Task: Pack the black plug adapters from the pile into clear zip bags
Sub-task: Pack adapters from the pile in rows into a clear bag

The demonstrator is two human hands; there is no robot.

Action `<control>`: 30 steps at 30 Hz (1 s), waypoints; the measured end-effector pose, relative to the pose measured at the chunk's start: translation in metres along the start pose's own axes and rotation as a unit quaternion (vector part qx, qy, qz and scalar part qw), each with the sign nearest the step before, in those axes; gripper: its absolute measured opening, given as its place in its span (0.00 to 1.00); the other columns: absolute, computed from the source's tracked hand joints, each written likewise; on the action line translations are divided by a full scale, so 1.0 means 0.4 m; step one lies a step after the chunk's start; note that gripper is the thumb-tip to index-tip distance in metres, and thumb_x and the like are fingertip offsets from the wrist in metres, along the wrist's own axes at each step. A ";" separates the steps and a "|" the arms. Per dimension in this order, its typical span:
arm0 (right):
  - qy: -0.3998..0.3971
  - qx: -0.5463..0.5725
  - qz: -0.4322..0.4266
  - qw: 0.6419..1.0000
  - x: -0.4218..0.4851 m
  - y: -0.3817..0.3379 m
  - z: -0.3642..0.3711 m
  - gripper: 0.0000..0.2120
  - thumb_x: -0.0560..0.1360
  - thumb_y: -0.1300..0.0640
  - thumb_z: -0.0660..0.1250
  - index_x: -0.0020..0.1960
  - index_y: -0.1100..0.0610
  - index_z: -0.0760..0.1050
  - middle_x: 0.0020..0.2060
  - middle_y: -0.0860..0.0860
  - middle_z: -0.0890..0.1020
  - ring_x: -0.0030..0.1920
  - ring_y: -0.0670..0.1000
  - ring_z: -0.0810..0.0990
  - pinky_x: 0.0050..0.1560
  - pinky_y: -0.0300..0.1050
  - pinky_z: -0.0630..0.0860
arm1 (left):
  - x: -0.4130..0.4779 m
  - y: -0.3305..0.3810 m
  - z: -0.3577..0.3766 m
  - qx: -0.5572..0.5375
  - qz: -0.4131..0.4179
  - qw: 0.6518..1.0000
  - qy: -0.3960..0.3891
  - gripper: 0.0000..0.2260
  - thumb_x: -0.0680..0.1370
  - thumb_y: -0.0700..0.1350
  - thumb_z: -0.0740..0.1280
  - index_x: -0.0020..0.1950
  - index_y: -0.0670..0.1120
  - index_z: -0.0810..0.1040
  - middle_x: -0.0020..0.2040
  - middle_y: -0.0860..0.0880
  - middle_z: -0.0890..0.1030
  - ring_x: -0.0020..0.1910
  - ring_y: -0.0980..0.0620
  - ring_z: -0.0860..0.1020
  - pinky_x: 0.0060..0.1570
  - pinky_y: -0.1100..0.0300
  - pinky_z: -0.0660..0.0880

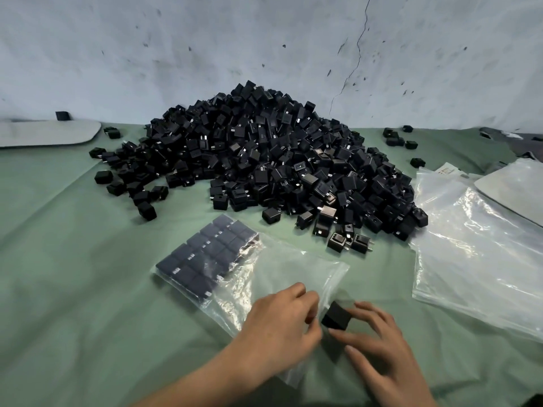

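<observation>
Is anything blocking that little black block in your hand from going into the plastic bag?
Nothing visible. The right hand pinches the plug adapter right at the mouth of the zip bag, which the left hand holds. The packed adapters fill only the bag's far end.

Dim, flat light; glare on clear bags (476, 254); wide-angle bending at edges; slight softness.

one wide-angle view from the person's head, facing forward and down across the table (73, 259). the left hand (279, 321) and right hand (379, 342) sit close at the lower edge of the frame. the pile (264, 160) lies farther off at centre, and the wall (205, 48) fills the top.
</observation>
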State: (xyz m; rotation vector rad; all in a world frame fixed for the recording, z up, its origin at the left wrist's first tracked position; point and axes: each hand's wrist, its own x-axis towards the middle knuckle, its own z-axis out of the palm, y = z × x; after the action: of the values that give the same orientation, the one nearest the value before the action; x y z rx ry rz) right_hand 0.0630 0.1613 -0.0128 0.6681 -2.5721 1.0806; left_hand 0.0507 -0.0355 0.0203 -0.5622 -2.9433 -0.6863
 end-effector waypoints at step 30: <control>-0.054 0.148 0.108 0.981 0.033 -0.083 0.079 0.10 0.74 0.66 0.68 0.45 0.54 0.85 0.57 0.52 0.78 0.58 0.44 0.77 0.59 0.34 0.70 | -0.006 0.003 -0.049 -0.116 0.010 0.991 0.071 0.08 0.72 0.52 0.60 0.35 0.54 0.64 0.35 0.56 0.69 0.36 0.55 0.70 0.39 0.58 0.70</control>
State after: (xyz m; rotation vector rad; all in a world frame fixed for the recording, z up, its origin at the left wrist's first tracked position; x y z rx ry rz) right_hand 0.0666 0.1139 -0.0089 0.5322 -2.6486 1.5616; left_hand 0.0531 -0.0438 0.0382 -0.5332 -2.7419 -1.0310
